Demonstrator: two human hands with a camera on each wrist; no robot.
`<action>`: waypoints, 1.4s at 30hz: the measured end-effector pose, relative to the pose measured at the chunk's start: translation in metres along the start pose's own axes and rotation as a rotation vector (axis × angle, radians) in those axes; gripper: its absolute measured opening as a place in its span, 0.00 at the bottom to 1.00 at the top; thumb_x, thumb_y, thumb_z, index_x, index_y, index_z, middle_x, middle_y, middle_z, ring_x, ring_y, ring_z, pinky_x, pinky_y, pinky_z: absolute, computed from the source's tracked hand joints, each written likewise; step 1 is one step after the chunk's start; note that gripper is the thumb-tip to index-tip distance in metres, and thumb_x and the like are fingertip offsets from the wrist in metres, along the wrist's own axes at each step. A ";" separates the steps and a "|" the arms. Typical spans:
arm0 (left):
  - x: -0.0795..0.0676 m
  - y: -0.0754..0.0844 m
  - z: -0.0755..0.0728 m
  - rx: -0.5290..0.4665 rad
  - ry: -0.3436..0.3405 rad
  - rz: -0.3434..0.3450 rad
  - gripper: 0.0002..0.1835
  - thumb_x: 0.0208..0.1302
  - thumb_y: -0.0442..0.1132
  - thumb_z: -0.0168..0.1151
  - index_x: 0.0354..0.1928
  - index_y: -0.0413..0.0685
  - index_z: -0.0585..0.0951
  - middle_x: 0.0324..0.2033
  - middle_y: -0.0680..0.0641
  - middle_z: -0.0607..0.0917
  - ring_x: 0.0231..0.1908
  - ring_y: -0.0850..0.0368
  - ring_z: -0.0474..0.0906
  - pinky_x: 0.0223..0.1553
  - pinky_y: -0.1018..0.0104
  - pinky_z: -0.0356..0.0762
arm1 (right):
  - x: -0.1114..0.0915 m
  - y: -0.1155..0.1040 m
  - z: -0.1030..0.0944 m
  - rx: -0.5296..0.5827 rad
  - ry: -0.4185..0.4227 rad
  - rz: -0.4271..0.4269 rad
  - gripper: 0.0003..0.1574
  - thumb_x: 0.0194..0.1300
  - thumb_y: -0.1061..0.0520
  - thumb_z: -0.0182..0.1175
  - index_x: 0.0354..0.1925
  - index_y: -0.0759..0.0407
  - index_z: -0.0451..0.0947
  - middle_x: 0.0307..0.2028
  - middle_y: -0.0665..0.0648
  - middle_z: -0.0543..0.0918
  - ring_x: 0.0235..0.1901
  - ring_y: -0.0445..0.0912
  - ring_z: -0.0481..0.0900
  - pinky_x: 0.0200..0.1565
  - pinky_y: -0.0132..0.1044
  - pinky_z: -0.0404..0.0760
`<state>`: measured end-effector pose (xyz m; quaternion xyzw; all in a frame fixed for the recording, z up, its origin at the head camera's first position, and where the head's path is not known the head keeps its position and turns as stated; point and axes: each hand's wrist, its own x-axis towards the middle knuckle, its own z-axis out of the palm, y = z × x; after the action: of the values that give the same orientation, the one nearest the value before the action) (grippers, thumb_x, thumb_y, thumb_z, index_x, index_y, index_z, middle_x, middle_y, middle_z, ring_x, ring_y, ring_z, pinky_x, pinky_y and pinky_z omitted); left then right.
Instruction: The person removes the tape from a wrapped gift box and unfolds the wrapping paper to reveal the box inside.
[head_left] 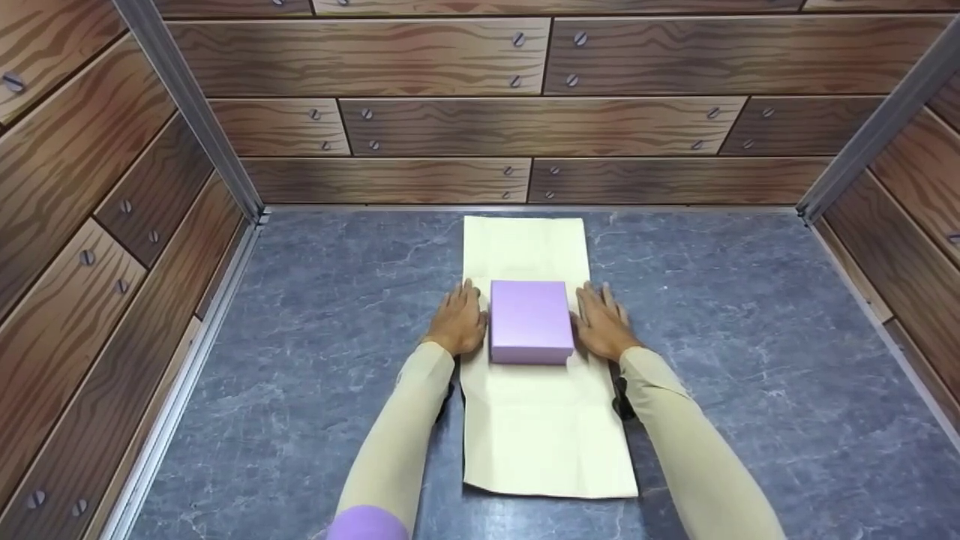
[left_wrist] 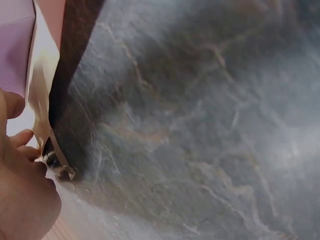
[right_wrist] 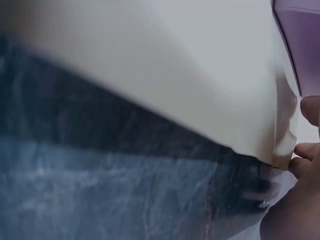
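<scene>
A lilac box (head_left: pixel 529 315) with a lid lies on a long strip of cream paper (head_left: pixel 540 427). To its left my left hand (head_left: pixel 457 319) rests at the paper's left edge, fingers pointing away from me and thumb near the box. On the other side my right hand (head_left: pixel 602 322) is at the right edge in much the same way. In the left wrist view the fingertips (left_wrist: pixel 24 137) touch the bent-up paper edge (left_wrist: pixel 44 75) beside the box. The right wrist view shows the paper (right_wrist: pixel 225 85) raised near the right fingertips (right_wrist: pixel 306 150).
Beneath everything is a dark blue-grey marbled surface (head_left: pixel 337 315). Wood-patterned panels (head_left: pixel 420 127) wall it at the back and both sides, with metal rails (head_left: pixel 202 112) at the corners. The paper runs beyond the box at front and back.
</scene>
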<state>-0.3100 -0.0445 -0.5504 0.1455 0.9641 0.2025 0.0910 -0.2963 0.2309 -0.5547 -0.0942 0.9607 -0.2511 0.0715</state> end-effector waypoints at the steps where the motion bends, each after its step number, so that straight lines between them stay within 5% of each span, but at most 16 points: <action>1: 0.000 0.000 0.000 -0.009 -0.001 -0.010 0.27 0.80 0.42 0.43 0.74 0.35 0.60 0.77 0.34 0.53 0.77 0.39 0.46 0.77 0.49 0.42 | 0.000 0.000 0.000 -0.002 -0.007 0.001 0.37 0.80 0.52 0.43 0.76 0.72 0.51 0.78 0.71 0.46 0.77 0.68 0.32 0.73 0.66 0.36; 6: -0.003 -0.001 -0.001 0.019 -0.008 -0.023 0.28 0.80 0.43 0.44 0.75 0.37 0.59 0.78 0.35 0.52 0.78 0.40 0.45 0.77 0.49 0.41 | 0.000 -0.002 -0.002 -0.037 -0.024 -0.002 0.38 0.80 0.50 0.43 0.77 0.69 0.51 0.78 0.70 0.46 0.76 0.69 0.30 0.72 0.68 0.34; 11: -0.013 0.005 -0.005 0.078 -0.056 0.037 0.30 0.80 0.44 0.44 0.76 0.37 0.58 0.78 0.35 0.52 0.78 0.39 0.44 0.77 0.48 0.41 | -0.008 0.002 -0.007 -0.085 -0.024 -0.047 0.38 0.78 0.51 0.47 0.77 0.66 0.54 0.77 0.70 0.49 0.77 0.68 0.34 0.73 0.67 0.36; 17: -0.043 0.008 -0.014 -0.005 -0.194 0.131 0.34 0.77 0.46 0.50 0.77 0.35 0.58 0.78 0.36 0.53 0.78 0.41 0.44 0.77 0.48 0.40 | -0.035 0.007 -0.015 0.037 -0.048 -0.145 0.36 0.76 0.53 0.53 0.72 0.73 0.61 0.75 0.73 0.56 0.75 0.70 0.45 0.72 0.69 0.40; 22: -0.070 0.008 -0.015 -0.062 -0.291 0.173 0.49 0.67 0.57 0.65 0.78 0.36 0.55 0.79 0.38 0.49 0.78 0.42 0.39 0.77 0.48 0.35 | -0.059 0.011 -0.021 0.076 -0.138 -0.172 0.54 0.64 0.41 0.68 0.73 0.73 0.60 0.75 0.74 0.56 0.75 0.71 0.45 0.72 0.69 0.40; 30: -0.086 0.004 -0.002 0.018 -0.299 0.223 0.69 0.47 0.69 0.75 0.80 0.39 0.48 0.79 0.38 0.46 0.78 0.42 0.39 0.77 0.49 0.36 | -0.069 0.011 -0.014 -0.039 -0.188 -0.282 0.77 0.39 0.33 0.81 0.73 0.74 0.59 0.74 0.78 0.54 0.74 0.72 0.48 0.69 0.72 0.43; 42: -0.088 0.003 0.007 0.006 -0.269 0.224 0.70 0.47 0.68 0.76 0.80 0.40 0.48 0.80 0.39 0.46 0.79 0.44 0.39 0.77 0.48 0.37 | -0.066 0.016 -0.015 -0.057 -0.209 -0.266 0.80 0.35 0.34 0.83 0.74 0.72 0.58 0.74 0.77 0.53 0.75 0.70 0.49 0.68 0.74 0.41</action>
<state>-0.2249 -0.0669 -0.5448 0.2778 0.9217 0.1871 0.1956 -0.2369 0.2659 -0.5441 -0.2482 0.9338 -0.2200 0.1346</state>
